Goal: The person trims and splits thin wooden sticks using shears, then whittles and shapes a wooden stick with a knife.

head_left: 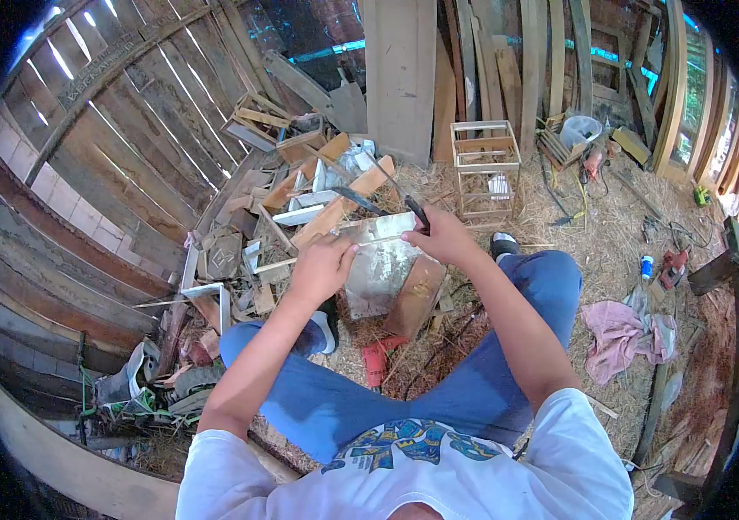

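My left hand point(322, 270) is closed over a thin pale wooden strip point(378, 239), pressing it on top of a worn whitish block point(374, 282). To its right, my right hand point(443, 237) is wrapped around the black handle point(419, 215) of a tool and is close to the strip's right end. A long thin metal part runs up and left from that handle, but I cannot make out the tool's exact kind. A dark flat blade point(361, 201) lies just beyond the block. Against the block's right side leans a brown wooden board point(415, 296).
Wood offcuts point(309, 195) are heaped beyond and left of the block. A small wooden frame point(486, 169) stands ahead on the shaving-covered floor. A red object point(378, 360) lies between my legs, a pink cloth point(616, 338) at right. Planks point(530, 78) lean against the far wall.
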`<state>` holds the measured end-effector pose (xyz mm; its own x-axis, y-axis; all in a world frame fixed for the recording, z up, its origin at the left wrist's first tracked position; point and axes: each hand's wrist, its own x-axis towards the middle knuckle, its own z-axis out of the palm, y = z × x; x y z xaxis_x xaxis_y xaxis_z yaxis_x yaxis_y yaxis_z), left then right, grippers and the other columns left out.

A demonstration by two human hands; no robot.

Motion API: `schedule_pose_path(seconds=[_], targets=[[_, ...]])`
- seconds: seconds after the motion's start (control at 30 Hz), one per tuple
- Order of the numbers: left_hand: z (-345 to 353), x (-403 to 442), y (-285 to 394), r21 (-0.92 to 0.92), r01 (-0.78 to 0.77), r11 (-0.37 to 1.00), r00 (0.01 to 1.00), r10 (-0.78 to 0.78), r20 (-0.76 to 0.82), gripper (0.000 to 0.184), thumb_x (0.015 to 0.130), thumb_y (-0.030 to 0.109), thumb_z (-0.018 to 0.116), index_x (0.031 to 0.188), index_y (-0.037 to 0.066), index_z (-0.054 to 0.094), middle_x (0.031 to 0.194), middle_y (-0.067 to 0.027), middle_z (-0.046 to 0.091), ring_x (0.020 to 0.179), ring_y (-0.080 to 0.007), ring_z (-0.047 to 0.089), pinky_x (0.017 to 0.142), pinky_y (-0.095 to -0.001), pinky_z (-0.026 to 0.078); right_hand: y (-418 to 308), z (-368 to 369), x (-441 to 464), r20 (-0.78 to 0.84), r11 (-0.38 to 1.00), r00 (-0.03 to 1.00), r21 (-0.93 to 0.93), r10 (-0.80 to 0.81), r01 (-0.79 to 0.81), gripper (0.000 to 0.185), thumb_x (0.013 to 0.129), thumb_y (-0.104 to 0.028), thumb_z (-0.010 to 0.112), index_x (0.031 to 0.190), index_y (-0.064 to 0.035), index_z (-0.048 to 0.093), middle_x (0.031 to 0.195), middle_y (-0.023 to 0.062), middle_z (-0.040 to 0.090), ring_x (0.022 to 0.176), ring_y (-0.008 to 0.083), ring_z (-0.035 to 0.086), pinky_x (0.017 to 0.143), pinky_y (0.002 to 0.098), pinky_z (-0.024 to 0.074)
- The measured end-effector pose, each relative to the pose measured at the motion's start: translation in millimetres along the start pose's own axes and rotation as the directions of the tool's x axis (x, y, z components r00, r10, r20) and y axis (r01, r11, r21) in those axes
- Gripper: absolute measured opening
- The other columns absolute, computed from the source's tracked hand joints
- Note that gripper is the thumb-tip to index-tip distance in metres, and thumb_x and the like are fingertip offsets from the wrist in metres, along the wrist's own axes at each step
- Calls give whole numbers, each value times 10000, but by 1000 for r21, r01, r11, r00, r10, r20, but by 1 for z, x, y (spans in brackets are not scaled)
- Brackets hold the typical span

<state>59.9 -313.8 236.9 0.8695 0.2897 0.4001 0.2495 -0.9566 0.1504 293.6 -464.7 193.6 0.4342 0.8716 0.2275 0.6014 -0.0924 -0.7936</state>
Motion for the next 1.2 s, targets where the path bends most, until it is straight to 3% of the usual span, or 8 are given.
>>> schedule_pose_path(seconds=[0.27,0.47,0.63,0.83,1.07,1.13,1.17,1.2], targets=[[14,9,19,192,140,971,990,-138,-21,252,970,263,626,890,31,683,782,-186,681,790,-385,672,749,-492,536,-11,11,0,-150,974,987,-206,63,-93,404,880,-404,758,928,-24,629,870,221,699,843,436,681,730,524,523],[26,5,-3,247,7,969,998,-23,60,291,985,314,608,874,59,694,781,-180,696,757,-372,695,706,-492,547,4,10,-2,-47,961,998,-276,-40,26,342,913,-399,716,957,-67,650,863,180,713,841,419,693,741,531,541],[16,6,-48,244,-338,909,874,206,439,367,1040,378,534,846,91,654,679,-134,685,627,-339,701,606,-449,568,-2,25,-9,86,885,991,-448,-100,129,341,925,-448,687,933,-109,658,847,155,714,823,395,700,723,524,541],[-18,1,-58,185,-390,902,877,303,374,321,1020,386,566,852,136,678,693,-118,681,634,-350,696,579,-483,565,-11,19,-14,112,976,988,-180,-108,127,423,892,-520,722,865,-105,643,731,157,666,731,403,673,653,508,508],[-36,-13,-53,135,-407,903,842,314,438,266,1003,390,592,892,155,647,679,-100,662,653,-336,700,538,-492,551,-17,20,-20,242,980,962,-123,-126,159,446,896,-531,716,884,-90,648,737,158,665,723,400,666,647,491,507],[-36,-15,-57,-87,-690,719,564,609,558,237,995,387,601,931,161,635,669,-97,643,658,-335,698,548,-483,557,-29,15,-21,342,962,911,-64,-228,265,429,910,-459,746,875,-56,603,699,132,645,679,318,684,629,435,515],[-27,-27,-50,-105,-671,734,544,583,604,219,1002,359,591,941,152,627,676,-99,635,673,-335,697,576,-481,563,-28,16,-18,343,961,911,-68,-230,269,429,910,-459,746,875,-56,603,699,132,645,679,318,684,629,435,515],[-23,-33,-43,-125,-597,792,591,540,599,233,1011,352,577,941,134,624,687,-116,639,676,-353,690,595,-494,559,-23,20,-16,235,971,946,145,-223,192,409,913,-407,763,867,-48,574,686,106,627,661,261,680,617,402,513]])
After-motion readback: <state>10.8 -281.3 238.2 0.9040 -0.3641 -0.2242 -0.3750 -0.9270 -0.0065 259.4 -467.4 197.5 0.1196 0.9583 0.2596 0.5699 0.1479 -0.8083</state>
